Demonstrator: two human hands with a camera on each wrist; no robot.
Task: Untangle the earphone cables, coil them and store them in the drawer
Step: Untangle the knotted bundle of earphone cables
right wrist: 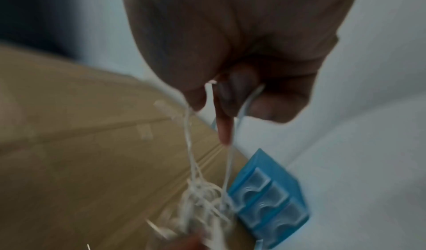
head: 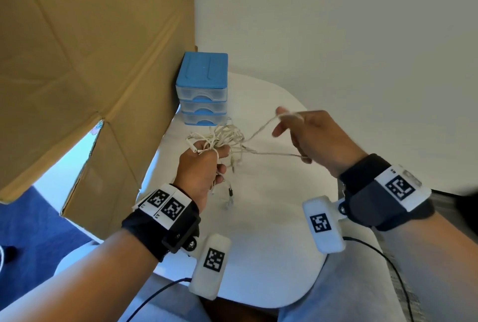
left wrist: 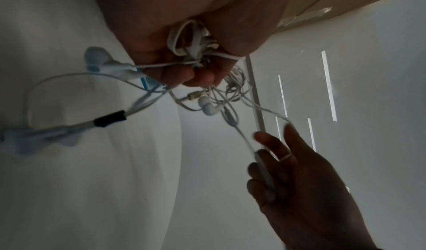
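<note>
Two hands on one knot rn. Left hand (head: 200, 166) clenched round the tangled clump of thin white earphone cables (head: 225, 138), held up over the white round-edged tabletop (head: 271, 231), a bit left of centre, w/ buds and a plug dangling under the fist. Right hand (head: 310, 135), further right, with fingers spread and a loop of cable hooked over them, two strands stretched back to the clump. Still mid-untangle imo, nothing coiled yet.

Tips for doing this bit well:
- Ease off the pull. Strands look taut, and prob tightening the knot instead of freeing it.
- Loosen the left fist a touch so loops can slide, but not so much that the clump drops.
- Trace one free end, e.g. the white earbud (left wrist: 208, 106) hanging below the fist, and feed it back thru the loops rather than yanking the middle.
- Watch the inline remote, likely to snag.

Small blue plastic three-drawer unit (head: 203, 88) at the far left of the table, beside the brown cardboard box (head: 90, 63), all drawers shut, so needs a free hand later.
</note>
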